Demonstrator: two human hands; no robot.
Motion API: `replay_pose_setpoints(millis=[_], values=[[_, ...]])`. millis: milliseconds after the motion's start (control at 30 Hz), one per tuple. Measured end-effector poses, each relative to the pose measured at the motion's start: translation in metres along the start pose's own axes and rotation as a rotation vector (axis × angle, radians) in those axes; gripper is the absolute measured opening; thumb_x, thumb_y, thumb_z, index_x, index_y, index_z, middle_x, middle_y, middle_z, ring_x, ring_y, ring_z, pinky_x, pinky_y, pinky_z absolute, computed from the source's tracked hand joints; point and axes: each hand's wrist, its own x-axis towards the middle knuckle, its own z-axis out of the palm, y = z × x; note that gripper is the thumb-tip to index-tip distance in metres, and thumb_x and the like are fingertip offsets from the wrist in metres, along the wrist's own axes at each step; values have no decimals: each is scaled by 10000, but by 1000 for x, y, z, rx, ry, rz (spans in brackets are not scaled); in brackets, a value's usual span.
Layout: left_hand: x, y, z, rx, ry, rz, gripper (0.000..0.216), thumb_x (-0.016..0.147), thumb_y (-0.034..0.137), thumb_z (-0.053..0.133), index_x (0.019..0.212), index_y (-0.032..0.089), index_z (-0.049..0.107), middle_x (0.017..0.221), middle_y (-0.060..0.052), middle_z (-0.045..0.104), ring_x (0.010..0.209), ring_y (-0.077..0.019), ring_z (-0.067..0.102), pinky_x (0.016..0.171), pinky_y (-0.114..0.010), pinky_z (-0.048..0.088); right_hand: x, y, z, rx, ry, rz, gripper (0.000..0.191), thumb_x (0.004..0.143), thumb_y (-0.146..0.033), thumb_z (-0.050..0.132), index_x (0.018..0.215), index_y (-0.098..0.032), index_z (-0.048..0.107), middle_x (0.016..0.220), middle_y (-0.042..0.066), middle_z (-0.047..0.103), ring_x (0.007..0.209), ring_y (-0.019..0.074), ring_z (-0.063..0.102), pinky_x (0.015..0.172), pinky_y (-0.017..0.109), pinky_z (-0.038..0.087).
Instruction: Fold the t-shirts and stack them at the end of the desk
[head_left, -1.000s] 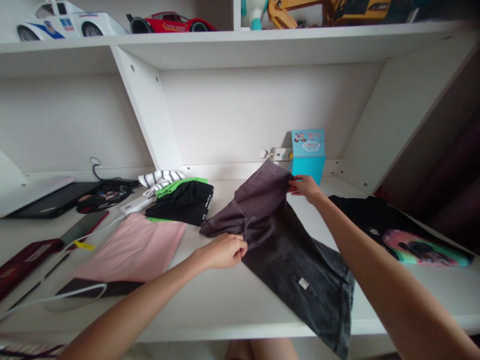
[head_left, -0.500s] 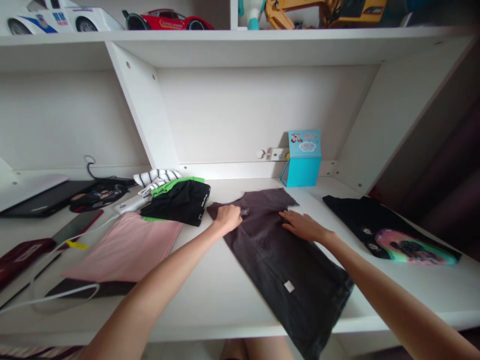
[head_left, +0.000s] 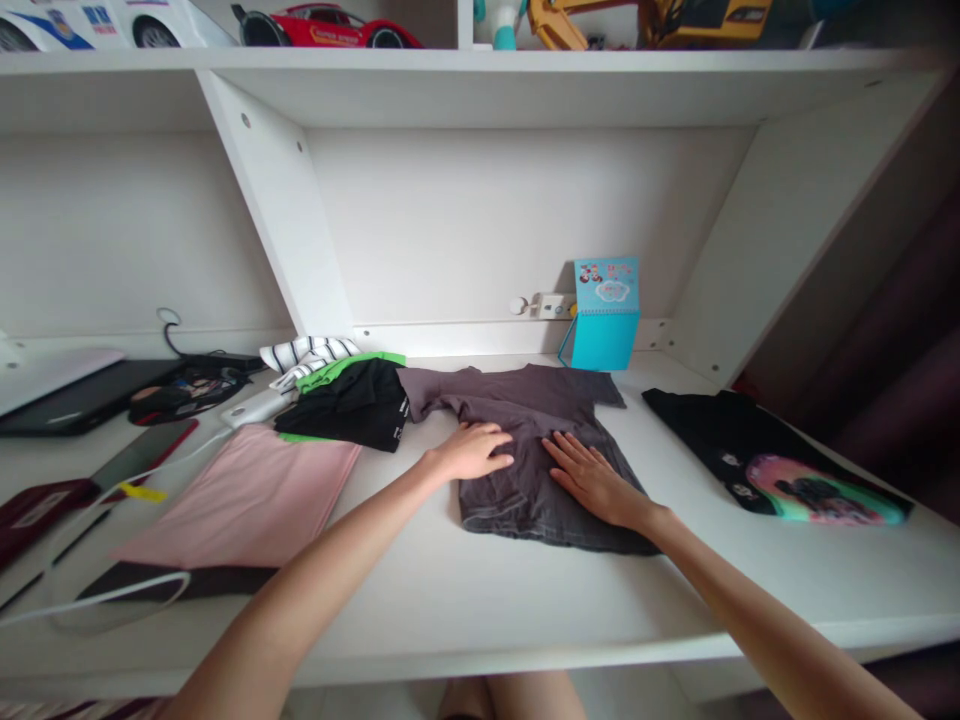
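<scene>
A dark grey T-shirt (head_left: 525,505) lies spread on the white desk, its two short sleeves toward the back and its hem toward me. My left hand (head_left: 472,452) rests on the shirt's left side, fingers stretched out toward the right. Across from it, my right hand (head_left: 592,478) lies flat on the shirt with the fingers spread. Small wrinkles run through the cloth between and below the hands. The shirt's left sleeve (head_left: 424,388) reaches the folded black garment (head_left: 352,405) beside it.
A folded pink garment (head_left: 247,500) lies at left, near a white cable (head_left: 142,583) and a dark red case (head_left: 45,515). On the right is a folded black shirt with a colourful print (head_left: 750,450). A blue desk calendar (head_left: 606,335) stands at the back.
The shirt has gone from a long strip hanging over the desk's front edge to a wider, shorter spread lying wholly on the desk. My left hand has opened from its closed grip.
</scene>
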Motion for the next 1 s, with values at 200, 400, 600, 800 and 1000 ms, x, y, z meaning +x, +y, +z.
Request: replay_pose_setpoints(millis=[200, 400, 600, 800, 1000], values=[[-54, -15, -26, 30, -143, -60, 221, 728, 128, 494, 881, 206, 633, 1012, -42, 617, 896, -191, 587, 789, -284, 414, -39, 39, 1, 73, -53, 88, 630, 895, -601, 222, 1454, -325, 130, 1520, -15, 133, 1391, 223, 87, 1102, 501, 181], [-89, -17, -73, -134, -319, -109, 184, 793, 179, 456, 687, 186, 606, 673, 13, 611, 629, -130, 573, 621, -217, 406, -59, 41, -14, 174, -156, 66, 681, 826, -662, 360, 1428, -384, 206, 1515, -22, 139, 1385, 243, 86, 1098, 505, 196], [-48, 43, -39, -203, -92, 74, 330, 856, 348, 499, 1126, 171, 566, 1279, -129, 513, 1158, -253, 488, 935, -339, 385, -50, 7, -5, 105, -71, 77, 640, 855, -642, 301, 1429, -378, 199, 1516, -18, 128, 1385, 276, 58, 1064, 610, 152], [-85, 41, -40, -568, -612, 213, 253, 805, 302, 597, 1037, 201, 614, 926, -45, 667, 803, -158, 634, 723, -244, 484, -61, 16, 1, 126, -99, 68, 642, 856, -638, 315, 1431, -395, 163, 1514, -34, 117, 1389, 267, 40, 1075, 602, 102], [-78, 12, -75, -691, -822, 74, 268, 849, 294, 543, 1089, 197, 611, 877, -31, 690, 791, -150, 647, 746, -247, 488, -45, 30, -25, 271, -205, 33, 648, 816, -646, 405, 1397, -375, 317, 1492, -32, 228, 1380, 264, 142, 1105, 514, 179]])
